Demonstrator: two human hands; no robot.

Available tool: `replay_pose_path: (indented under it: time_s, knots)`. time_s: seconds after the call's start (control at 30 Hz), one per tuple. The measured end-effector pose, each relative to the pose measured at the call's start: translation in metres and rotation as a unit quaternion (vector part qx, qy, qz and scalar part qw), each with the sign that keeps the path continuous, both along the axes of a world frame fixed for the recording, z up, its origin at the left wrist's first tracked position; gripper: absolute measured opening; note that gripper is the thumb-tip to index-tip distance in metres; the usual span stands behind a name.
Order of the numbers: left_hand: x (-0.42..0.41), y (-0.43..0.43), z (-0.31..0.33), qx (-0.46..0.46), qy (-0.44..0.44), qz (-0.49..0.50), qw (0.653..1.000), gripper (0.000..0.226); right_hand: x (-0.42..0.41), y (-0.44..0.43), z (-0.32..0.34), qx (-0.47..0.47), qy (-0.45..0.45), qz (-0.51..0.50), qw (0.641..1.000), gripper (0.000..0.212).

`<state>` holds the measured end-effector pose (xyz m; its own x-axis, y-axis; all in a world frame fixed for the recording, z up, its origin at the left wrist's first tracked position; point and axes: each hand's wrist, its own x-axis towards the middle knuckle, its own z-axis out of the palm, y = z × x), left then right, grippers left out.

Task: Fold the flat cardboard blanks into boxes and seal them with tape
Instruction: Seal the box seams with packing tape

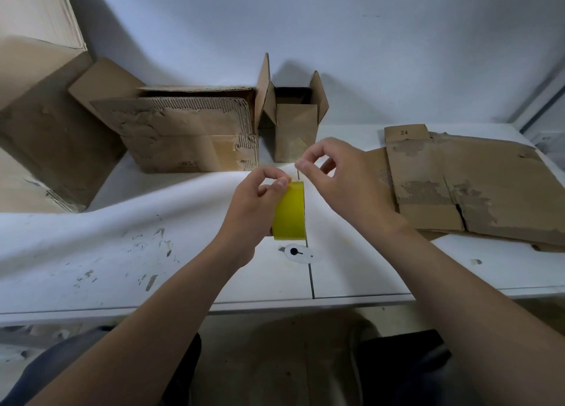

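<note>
1. Way left of the hands: one big box and one torn box.
2. Left hand grips the only roll, held on edge above the surface, axis left-right.
3. One open small box sits straight beyond the hands.
4. Right hand pinches what looks like the tape end at the roll's top.
5. Blanks lie stacked flat to the right, at least two, nearest the right hand.

One head-worn wide-angle view, facing forward and down, close above the left hand gripping the tape roll; wall beyond.
</note>
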<state>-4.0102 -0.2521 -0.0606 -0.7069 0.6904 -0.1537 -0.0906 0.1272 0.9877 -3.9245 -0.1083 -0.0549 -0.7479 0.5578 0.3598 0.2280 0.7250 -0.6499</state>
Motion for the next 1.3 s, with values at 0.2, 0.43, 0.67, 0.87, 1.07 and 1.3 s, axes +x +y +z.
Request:
replay_pose_path:
  time_s: [0.2, 0.43, 0.67, 0.87, 1.07, 1.3]
  knots:
    - [-0.002, 0.002, -0.003, 0.023, 0.038, -0.005, 0.999, 0.014, -0.002, -0.003, -0.002, -0.04, -0.032, 0.085, 0.995, 0.014]
    - [-0.008, 0.001, -0.005, 0.024, 0.067, -0.015, 0.997, 0.031, 0.0, -0.004, 0.003, -0.093, -0.012, 0.058, 0.994, 0.007]
    - [-0.013, -0.001, -0.007, 0.024, 0.093, -0.01, 0.995, 0.046, -0.006, -0.007, 0.004, -0.147, -0.012, -0.013, 0.989, 0.012]
    - [-0.022, -0.014, -0.011, 0.032, 0.157, -0.012, 0.987, 0.048, -0.011, -0.011, 0.01, -0.318, -0.037, 0.016, 0.947, 0.026]
    - [-0.046, -0.044, -0.011, -0.033, 0.256, 0.008, 0.966, 0.045, -0.032, -0.036, 0.005, -0.259, -0.061, 0.077, 0.961, 0.024]
    - [-0.099, -0.108, -0.018, -0.265, 0.458, 0.031, 0.848, 0.064, -0.063, -0.067, -0.023, -0.029, -0.201, 0.105, 0.973, 0.023]
